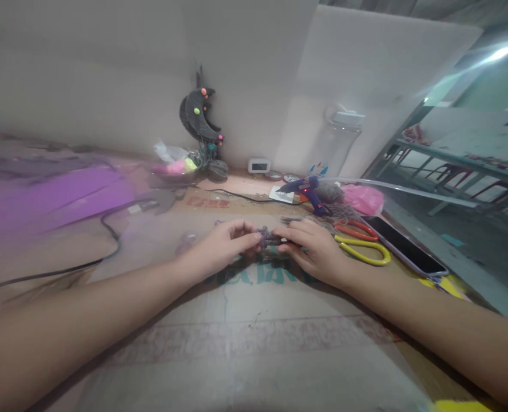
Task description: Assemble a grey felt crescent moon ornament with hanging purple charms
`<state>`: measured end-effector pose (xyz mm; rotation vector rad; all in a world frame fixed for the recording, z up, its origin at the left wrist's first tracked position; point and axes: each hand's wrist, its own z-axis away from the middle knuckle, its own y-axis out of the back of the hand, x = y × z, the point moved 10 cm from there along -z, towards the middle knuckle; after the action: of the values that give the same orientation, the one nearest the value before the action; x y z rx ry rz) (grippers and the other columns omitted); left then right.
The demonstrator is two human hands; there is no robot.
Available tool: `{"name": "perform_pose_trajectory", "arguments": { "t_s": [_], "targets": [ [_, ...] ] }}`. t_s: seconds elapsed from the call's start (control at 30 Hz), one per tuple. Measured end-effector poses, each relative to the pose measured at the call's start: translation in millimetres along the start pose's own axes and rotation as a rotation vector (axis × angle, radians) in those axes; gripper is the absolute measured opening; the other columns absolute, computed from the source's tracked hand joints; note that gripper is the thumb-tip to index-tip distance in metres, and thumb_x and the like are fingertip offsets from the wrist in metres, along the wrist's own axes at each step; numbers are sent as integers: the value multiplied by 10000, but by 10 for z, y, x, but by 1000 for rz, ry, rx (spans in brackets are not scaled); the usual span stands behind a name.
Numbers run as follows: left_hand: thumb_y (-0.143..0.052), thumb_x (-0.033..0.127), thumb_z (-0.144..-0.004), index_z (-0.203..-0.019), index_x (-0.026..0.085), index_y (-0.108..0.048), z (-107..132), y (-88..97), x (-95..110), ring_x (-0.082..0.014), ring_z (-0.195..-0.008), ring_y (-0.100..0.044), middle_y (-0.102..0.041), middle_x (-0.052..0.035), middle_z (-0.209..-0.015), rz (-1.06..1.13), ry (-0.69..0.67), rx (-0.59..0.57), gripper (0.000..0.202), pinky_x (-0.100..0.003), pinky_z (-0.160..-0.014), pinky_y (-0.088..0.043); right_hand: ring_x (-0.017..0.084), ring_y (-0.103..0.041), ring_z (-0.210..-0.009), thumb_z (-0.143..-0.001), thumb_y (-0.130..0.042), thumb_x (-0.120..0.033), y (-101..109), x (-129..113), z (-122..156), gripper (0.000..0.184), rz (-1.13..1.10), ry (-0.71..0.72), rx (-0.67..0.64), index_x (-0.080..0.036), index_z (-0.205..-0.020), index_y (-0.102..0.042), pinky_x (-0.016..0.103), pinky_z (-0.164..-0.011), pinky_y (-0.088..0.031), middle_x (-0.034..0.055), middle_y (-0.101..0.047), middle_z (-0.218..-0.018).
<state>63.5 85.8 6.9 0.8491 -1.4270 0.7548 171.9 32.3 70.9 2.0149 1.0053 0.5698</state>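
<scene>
A small greyish-purple piece, possibly of yarn, sits between my two hands over the work surface. My left hand pinches it from the left between thumb and fingers. From the right, my right hand closes its fingers around the dark, narrow part of what I hold. The exact shape of the piece is too small and blurred to make out. Just past my right hand lie a yellow scissor handle and a red-orange handle.
Right of the handles lies a phone. Behind are a blue glue gun, grey yarn, a pink bag, a clear bottle and a small clock. Leftward are a dark crescent ornament, purple sheet and black cable.
</scene>
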Motion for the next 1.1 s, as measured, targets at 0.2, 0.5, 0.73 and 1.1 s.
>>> {"name": "perform_pose_trajectory", "arguments": {
  "t_s": [0.2, 0.5, 0.73, 1.1],
  "targets": [
    [-630, 359, -843, -828, 174, -577, -7, -9, -7, -112, -659, -557, -611, 16, -728, -15, -15, -16, 193, -253, -655, -415, 184, -547, -708, -1002, -451, -373, -25, 16, -1, 318, -1, -15, -22, -136, -1089, -644, 290, -643, -376, 65, -639, -781],
    [-645, 358, -818, -828, 168, -567, -19, -23, -8, -121, -669, -555, -609, 7, -736, -17, -13, -19, 206, -267, -664, -424, 183, -553, -706, -998, -461, -381, -43, 29, 3, 314, -38, -37, -40, -143, -1101, -639, 289, -640, -379, 57, -637, -768],
    [-645, 401, -828, -810, 176, -557, 18, 84, 40, -122, -652, -544, -601, 17, -716, 6, 8, 89, 242, -262, -658, -417, 204, -577, -763, -1015, -401, -381, -66, 74, 12, 338, -62, -84, -87, -162, -1168, -608, 315, -695, -426, 79, -665, -857],
    [-590, 362, -878, -808, 178, -522, 45, 109, 114, -109, -643, -518, -568, 30, -694, -68, -79, 135, 208, -246, -638, -408, 221, -617, -865, -972, -491, -242, -172, 321, 35, 290, -136, -274, -93, -151, -1226, -599, 364, -793, -491, 93, -664, -932]
  ]
}}
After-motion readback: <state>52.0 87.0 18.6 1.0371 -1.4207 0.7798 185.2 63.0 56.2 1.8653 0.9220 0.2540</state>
